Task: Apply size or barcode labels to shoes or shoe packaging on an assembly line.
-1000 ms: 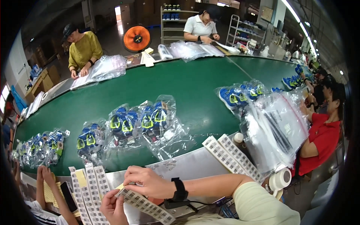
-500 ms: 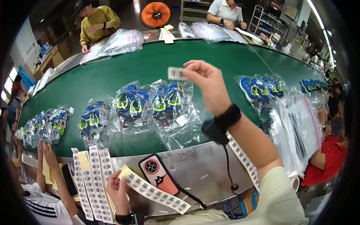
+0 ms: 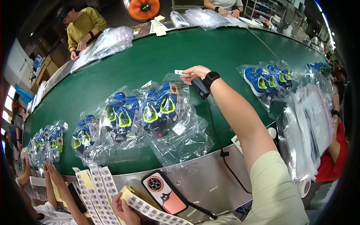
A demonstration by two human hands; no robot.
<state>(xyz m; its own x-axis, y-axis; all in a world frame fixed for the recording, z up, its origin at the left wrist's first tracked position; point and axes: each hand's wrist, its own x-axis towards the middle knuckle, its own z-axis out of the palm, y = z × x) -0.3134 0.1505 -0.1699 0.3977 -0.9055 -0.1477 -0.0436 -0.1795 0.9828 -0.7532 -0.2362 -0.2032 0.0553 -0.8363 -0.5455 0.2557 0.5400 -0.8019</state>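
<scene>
A small white barcode sticker (image 3: 179, 72) is pinched in the fingers of my right hand (image 3: 195, 73), above the green belt. Just left of it and nearer to me lies a pair of blue sneakers with lime-green collars (image 3: 159, 107) in a see-through plastic bag (image 3: 176, 140). A second bagged pair of sneakers (image 3: 122, 112) lies to its left. At the lower edge, my left hand (image 3: 125, 210) closes on a strip of barcode stickers (image 3: 152, 210) with a yellowish backing. The strip passes in front of a phone in a pink and white cat case (image 3: 165, 193).
More bagged sneakers lie left and right on the green belt (image 3: 210, 48). Sticker sheets (image 3: 99, 189) hang over the metal edge at left. A stack of plastic bags (image 3: 303, 127) is at right. Co-workers sit across and at both sides. A black cable (image 3: 225, 153) trails from my wrist device.
My right hand with the sticker has moved farther out over the belt, its arm straighter. The view has shifted, so the sneakers appear lower. My left hand still holds the strip.
</scene>
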